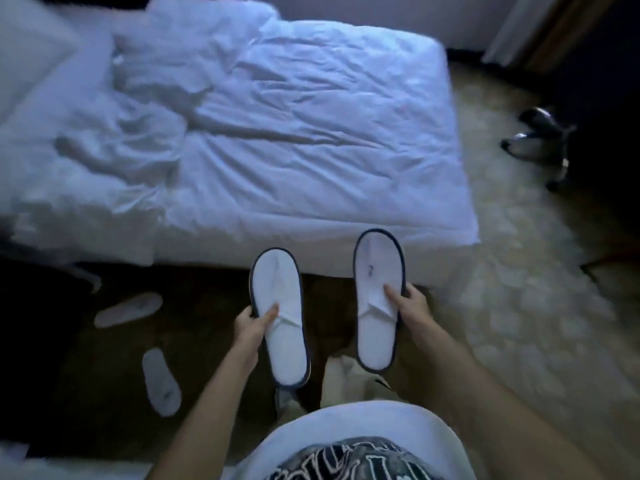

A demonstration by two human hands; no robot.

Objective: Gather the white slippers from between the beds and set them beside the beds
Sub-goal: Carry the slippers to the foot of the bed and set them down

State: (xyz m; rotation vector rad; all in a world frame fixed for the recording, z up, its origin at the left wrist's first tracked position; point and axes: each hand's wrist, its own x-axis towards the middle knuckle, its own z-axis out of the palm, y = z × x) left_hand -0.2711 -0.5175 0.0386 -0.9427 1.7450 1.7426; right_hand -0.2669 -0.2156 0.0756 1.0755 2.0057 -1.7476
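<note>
I hold two white slippers with dark trim in the air, toes pointing away from me. My left hand (254,323) grips the left slipper (278,292) at its side, thumb on the strap. The right slipper (377,271) is held the same way by my right hand (410,303). Both hang in front of the near edge of the bed (311,150). Two more white slippers lie on the dark floor to the left: one (128,309) near the bed, another (161,381) closer to me.
The bed has a rumpled white duvet and pillows at the left. A pale patterned carpet (519,289) spreads to the right. A chair base with castors (540,143) stands at the right. Another bed's white edge (52,465) shows at the bottom left.
</note>
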